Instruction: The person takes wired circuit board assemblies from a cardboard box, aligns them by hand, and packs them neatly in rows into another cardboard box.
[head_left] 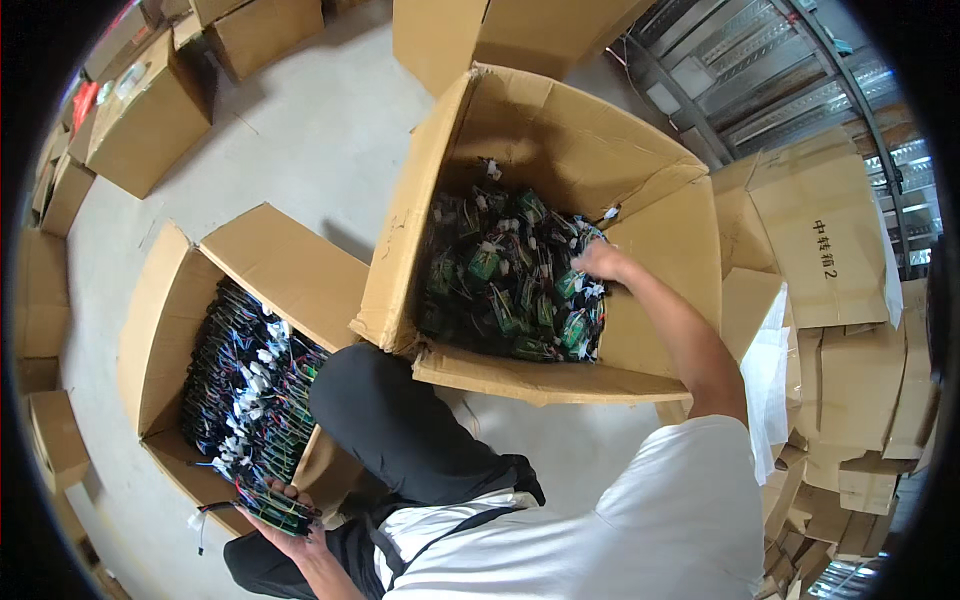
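Note:
My left hand (290,535) is closed around a small stack of green circuit boards (280,508) with wire leads. One lead with a white connector hangs out to the left of it. Just beyond that hand stands an open carton (160,330), packed with rows of similar wired boards (255,385). My right hand (602,262) reaches down into a larger open carton (640,345), at the right side of a loose heap of wired circuit boards (505,275). Motion smears its fingers, so whether they grip a board cannot be made out.
Closed cartons (150,120) line the far left. Another tall carton (500,40) stands behind the large one. On the right are stacked and flattened cardboard (830,250), a white sheet (770,390) and metal racking (770,70). My bent knee (360,390) sits between both open cartons.

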